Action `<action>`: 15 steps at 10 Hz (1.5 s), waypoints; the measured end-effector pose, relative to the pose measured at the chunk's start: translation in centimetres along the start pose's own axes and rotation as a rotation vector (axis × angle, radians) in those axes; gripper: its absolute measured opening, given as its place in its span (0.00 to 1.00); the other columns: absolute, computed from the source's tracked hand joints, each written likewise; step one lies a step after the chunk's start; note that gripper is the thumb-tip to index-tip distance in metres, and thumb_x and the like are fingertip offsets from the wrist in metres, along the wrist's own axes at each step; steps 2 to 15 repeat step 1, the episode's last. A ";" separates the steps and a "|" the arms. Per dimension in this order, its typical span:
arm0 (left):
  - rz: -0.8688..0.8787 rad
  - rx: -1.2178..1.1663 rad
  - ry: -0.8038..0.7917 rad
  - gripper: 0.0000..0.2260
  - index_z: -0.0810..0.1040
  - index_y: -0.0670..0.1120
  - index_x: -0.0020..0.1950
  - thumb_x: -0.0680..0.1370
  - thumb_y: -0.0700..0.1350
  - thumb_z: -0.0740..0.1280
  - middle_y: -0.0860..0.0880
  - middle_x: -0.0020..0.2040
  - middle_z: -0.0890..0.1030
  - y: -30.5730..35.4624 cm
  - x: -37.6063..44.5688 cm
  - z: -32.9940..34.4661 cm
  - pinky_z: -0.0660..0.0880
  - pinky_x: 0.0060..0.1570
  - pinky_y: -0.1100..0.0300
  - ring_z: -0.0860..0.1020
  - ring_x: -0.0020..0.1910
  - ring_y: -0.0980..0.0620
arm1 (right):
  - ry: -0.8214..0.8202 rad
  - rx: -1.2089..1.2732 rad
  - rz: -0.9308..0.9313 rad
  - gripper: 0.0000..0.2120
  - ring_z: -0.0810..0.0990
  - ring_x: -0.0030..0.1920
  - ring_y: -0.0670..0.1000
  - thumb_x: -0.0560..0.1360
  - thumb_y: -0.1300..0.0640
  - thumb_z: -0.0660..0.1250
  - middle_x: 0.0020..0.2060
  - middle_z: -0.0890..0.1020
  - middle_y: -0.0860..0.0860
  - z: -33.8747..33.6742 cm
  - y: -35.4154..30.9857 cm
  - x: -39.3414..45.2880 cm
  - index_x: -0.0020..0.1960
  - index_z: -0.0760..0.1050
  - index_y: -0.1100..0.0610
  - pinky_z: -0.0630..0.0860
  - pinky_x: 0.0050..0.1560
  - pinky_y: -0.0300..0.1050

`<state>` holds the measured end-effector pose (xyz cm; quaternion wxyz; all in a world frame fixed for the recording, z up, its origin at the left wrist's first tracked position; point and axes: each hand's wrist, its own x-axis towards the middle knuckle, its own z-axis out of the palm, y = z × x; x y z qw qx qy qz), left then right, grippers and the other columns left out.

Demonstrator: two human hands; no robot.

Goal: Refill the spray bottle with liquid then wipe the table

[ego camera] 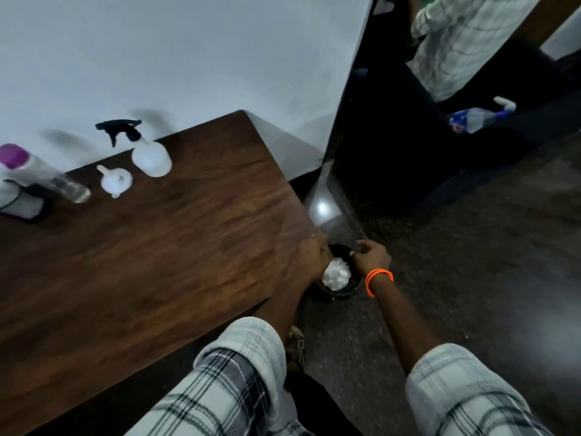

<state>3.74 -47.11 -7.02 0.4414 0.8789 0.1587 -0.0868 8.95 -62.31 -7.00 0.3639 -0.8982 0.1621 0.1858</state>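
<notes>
The spray bottle [150, 152] is standing upright at the far edge of the wooden counter [163, 234], its long axis running vertically and its black trigger head pointing left along the wall. Its body is looking translucent white and rounded. One small white funnel [115, 180] is sitting just left of it, spout tilted up and to the left. One clear bottle with a purple cap [41, 173] is standing further left, leaning in the wide-angle view, beside a white and black object at the counter's left edge that is too blurred to identify.

Both hands are reaching down past the counter's right corner to one small black bin [338, 272] on the floor, which is holding one crumpled white tissue [337, 273]. The left hand [314, 258] is hanging over the bin's left rim, blurred, so I cannot tell its grip. The right hand [371, 258], with orange bands on its wrist, is curling its fingers loosely above the right rim, gripping nothing visible.
</notes>
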 end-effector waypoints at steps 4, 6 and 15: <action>0.103 0.044 0.226 0.19 0.80 0.39 0.63 0.79 0.47 0.60 0.38 0.62 0.81 -3.5 0.0 -1.3 0.72 0.66 0.53 0.79 0.62 0.38 | -0.040 0.008 -0.093 0.18 0.83 0.58 0.58 0.71 0.60 0.75 0.55 0.86 0.58 2.0 -3.0 -0.5 0.60 0.83 0.59 0.76 0.62 0.47; 0.103 0.044 0.226 0.19 0.80 0.39 0.63 0.79 0.47 0.60 0.38 0.62 0.81 -3.5 0.0 -1.3 0.72 0.66 0.53 0.79 0.62 0.38 | -0.040 0.008 -0.093 0.18 0.83 0.58 0.58 0.71 0.60 0.75 0.55 0.86 0.58 2.0 -3.0 -0.5 0.60 0.83 0.59 0.76 0.62 0.47; 0.103 0.044 0.226 0.19 0.80 0.39 0.63 0.79 0.47 0.60 0.38 0.62 0.81 -3.5 0.0 -1.3 0.72 0.66 0.53 0.79 0.62 0.38 | -0.040 0.008 -0.093 0.18 0.83 0.58 0.58 0.71 0.60 0.75 0.55 0.86 0.58 2.0 -3.0 -0.5 0.60 0.83 0.59 0.76 0.62 0.47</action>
